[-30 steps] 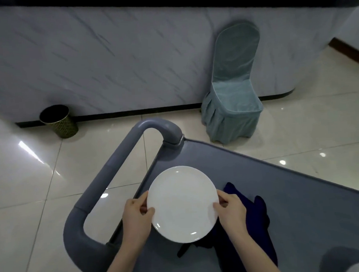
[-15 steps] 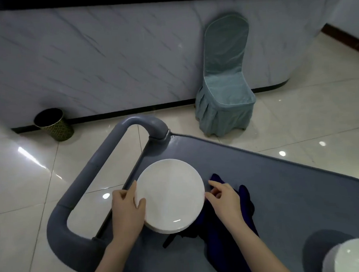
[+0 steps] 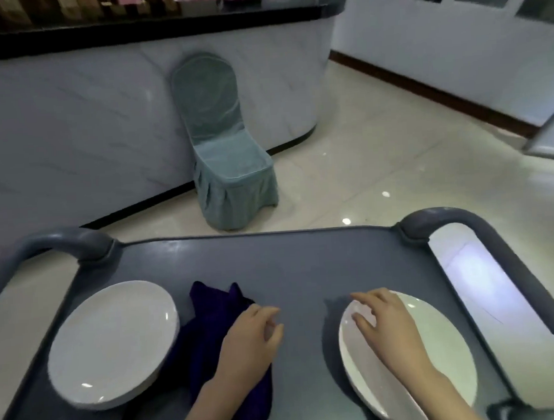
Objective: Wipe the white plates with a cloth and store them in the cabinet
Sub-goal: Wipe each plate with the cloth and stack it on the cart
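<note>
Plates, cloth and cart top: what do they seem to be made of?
Plates: glazed ceramic or porcelain by the look, white and glossy, with small sharp light glints; melamine cannot be ruled out.
Cloth: soft fabric, dark purple-blue, matt, lying in crumpled folds; the weave is too blurred to tell.
Cart top: probably moulded plastic, grey, with a dull satin sheen and rounded edges.
</note>
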`<state>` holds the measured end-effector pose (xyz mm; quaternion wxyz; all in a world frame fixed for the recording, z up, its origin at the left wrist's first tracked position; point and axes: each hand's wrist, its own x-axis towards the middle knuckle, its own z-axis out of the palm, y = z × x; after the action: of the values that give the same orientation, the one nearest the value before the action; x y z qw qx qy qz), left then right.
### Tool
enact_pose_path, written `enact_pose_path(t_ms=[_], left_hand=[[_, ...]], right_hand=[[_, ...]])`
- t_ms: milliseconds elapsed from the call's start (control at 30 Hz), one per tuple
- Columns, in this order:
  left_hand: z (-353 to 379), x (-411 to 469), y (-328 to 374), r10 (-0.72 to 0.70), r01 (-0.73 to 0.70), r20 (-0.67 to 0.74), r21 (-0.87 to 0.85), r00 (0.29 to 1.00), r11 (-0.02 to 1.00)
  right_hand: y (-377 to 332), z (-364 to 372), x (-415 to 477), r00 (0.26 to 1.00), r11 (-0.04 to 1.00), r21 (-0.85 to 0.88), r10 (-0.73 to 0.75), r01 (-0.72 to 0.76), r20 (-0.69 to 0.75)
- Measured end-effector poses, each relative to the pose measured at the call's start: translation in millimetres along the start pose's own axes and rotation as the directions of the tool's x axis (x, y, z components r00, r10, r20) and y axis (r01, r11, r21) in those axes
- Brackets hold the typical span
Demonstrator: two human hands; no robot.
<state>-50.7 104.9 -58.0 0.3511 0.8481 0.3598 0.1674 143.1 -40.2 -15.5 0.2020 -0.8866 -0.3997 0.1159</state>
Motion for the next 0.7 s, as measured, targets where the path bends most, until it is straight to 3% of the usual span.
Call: enact_pose_path(t_ms=[167, 300, 400, 500, 700], left_hand=[[57, 15, 56, 0.138, -0.151, 0.178, 0.061, 0.974, 0.987], [87, 18, 74, 0.125, -0.164, 0.295, 0.111, 0.947, 0.98], [99, 18, 80, 0.039, -0.062, 0.338, 0.057, 0.94, 0.996], [104, 16, 83, -0.08, 0.099, 0.294, -0.052, 0.952, 0.994], [102, 14, 85, -0.153, 0.188, 0.268, -0.109, 0.951, 0.976]], right_hand=[[80, -40, -31, 0.977, 0.971, -0.106, 0.215, -0.215, -0.01], [118, -53, -48, 0.953, 0.938, -0.179, 0.304, -0.297, 0.011], [135, -54, -55, 0.929, 0.924, -0.133, 0.367, -0.358, 0.045], [138, -54, -60, 0.914, 0.915, 0.032, 0.399, -0.402, 0.069], [132, -48, -65, 0.932, 0.927, 0.104, 0.362, -0.36, -0.007]])
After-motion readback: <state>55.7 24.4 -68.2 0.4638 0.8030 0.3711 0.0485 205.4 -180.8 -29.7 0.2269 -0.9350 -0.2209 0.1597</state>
